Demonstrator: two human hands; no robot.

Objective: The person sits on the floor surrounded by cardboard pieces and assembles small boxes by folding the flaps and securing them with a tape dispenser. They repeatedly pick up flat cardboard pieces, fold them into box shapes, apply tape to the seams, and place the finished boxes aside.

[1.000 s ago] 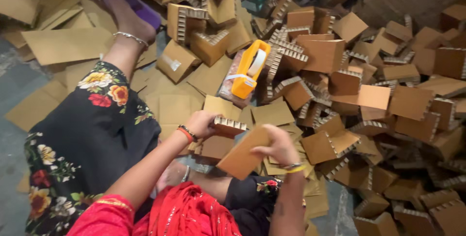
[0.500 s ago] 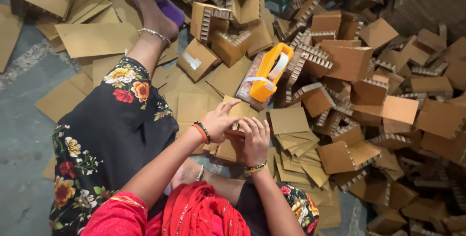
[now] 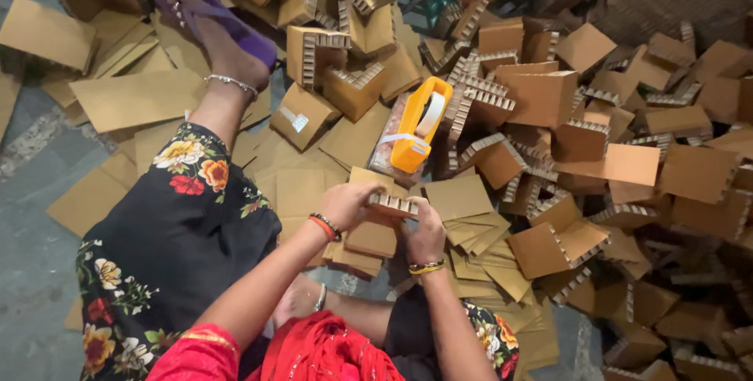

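Head view, items as seen:

1. Your left hand (image 3: pixel 345 205): closed round the left end of a honeycomb strip (image 3: pixel 394 205), thumb on top.
2. Your right hand (image 3: pixel 426 234): fingers curled over the right end of the same strip, pressing it down onto a flat card (image 3: pixel 372 238) that lies just under both hands (the edge where strip meets card is hidden by your fingers).
3. The strip: held level between the two hands, in front of your knees, its zigzag core facing up.
4. Tape dispenser (image 3: pixel 420 124): orange, lying on a clear packet just beyond the strip, not touching your hands.
5. Loose square cards (image 3: pixel 459 197): fanned in a stack just right of your right hand.
6. Finished corner pieces (image 3: pixel 565 244): a large heap filling the right half of the floor and the far side.
7. Your left leg (image 3: pixel 169 224): in black floral cloth, stretched out to the left; the foot wears a purple sandal (image 3: pixel 212 12) resting on flat sheets (image 3: pixel 133 99).
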